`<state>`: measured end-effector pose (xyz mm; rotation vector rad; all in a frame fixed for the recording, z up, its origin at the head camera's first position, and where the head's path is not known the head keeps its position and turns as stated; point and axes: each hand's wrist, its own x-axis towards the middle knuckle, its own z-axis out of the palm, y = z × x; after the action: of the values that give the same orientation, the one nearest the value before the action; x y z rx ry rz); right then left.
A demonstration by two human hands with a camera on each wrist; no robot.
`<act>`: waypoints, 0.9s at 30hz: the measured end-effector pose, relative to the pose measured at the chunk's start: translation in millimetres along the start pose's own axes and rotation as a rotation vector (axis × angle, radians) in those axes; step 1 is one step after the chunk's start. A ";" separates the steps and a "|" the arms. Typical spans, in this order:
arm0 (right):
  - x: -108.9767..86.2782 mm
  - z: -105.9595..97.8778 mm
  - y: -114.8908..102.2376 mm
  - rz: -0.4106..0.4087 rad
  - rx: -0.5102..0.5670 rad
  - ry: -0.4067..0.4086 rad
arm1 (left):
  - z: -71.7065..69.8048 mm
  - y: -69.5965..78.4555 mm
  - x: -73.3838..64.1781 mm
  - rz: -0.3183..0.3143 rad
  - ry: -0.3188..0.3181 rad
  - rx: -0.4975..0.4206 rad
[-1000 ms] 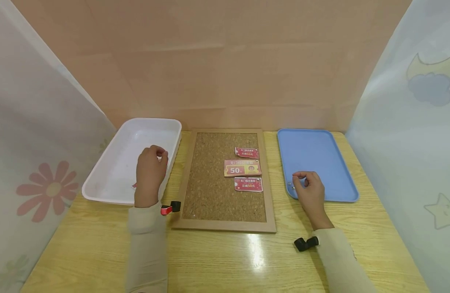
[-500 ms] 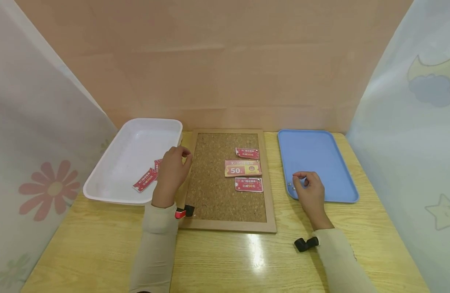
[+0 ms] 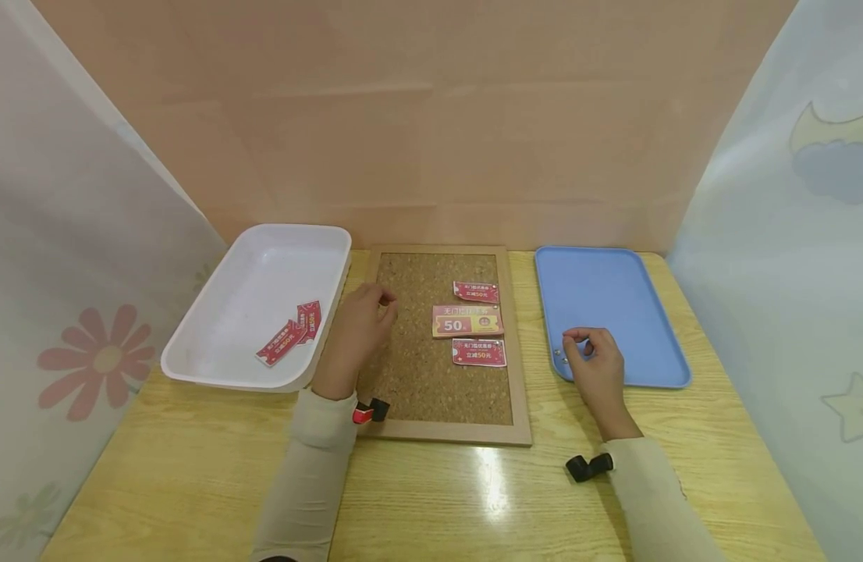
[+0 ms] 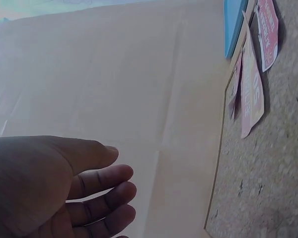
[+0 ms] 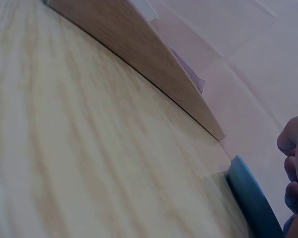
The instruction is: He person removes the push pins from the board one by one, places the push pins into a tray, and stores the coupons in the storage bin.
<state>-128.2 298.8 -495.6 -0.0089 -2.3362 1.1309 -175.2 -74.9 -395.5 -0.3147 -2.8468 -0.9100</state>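
Observation:
My left hand hovers over the left side of the framed corkboard, fingers loosely bent. The left wrist view shows nothing between its thumb and fingertips. My right hand hangs at the near left corner of the blue tray, fingers loosely curled; nothing shows in them. Small pins lie in that corner beside the fingertips. On the board's right side are a red coupon, a larger yellow-and-red coupon and another red coupon, with small pins at their right ends.
At the left stands a white basin holding two overlapping red coupons. Wood-grain table lies under everything. A brown paper backdrop rises behind, with pale curtains on both sides.
My left hand has moved right from above the white basin to the corkboard, bringing the two coupons in the basin into full view. My right hand has stayed by the blue tray.

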 end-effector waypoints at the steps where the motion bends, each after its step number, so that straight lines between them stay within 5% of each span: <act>1: 0.1 0.0 -0.2 0.001 0.002 -0.002 | 0.9 1.3 -0.3 0.000 -0.008 0.003; 21: 1.1 1.1 -7.9 -0.008 0.042 -0.020 | 21.0 19.9 -3.0 0.072 -0.095 0.043; 27: 0.7 5.2 -20.4 -0.022 0.063 -0.082 | 24.1 22.8 -2.3 0.126 -0.097 0.072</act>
<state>-126.7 282.0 -483.0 0.0872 -2.3652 1.2146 -169.1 -43.0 -402.7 -0.5370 -2.8992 -0.7878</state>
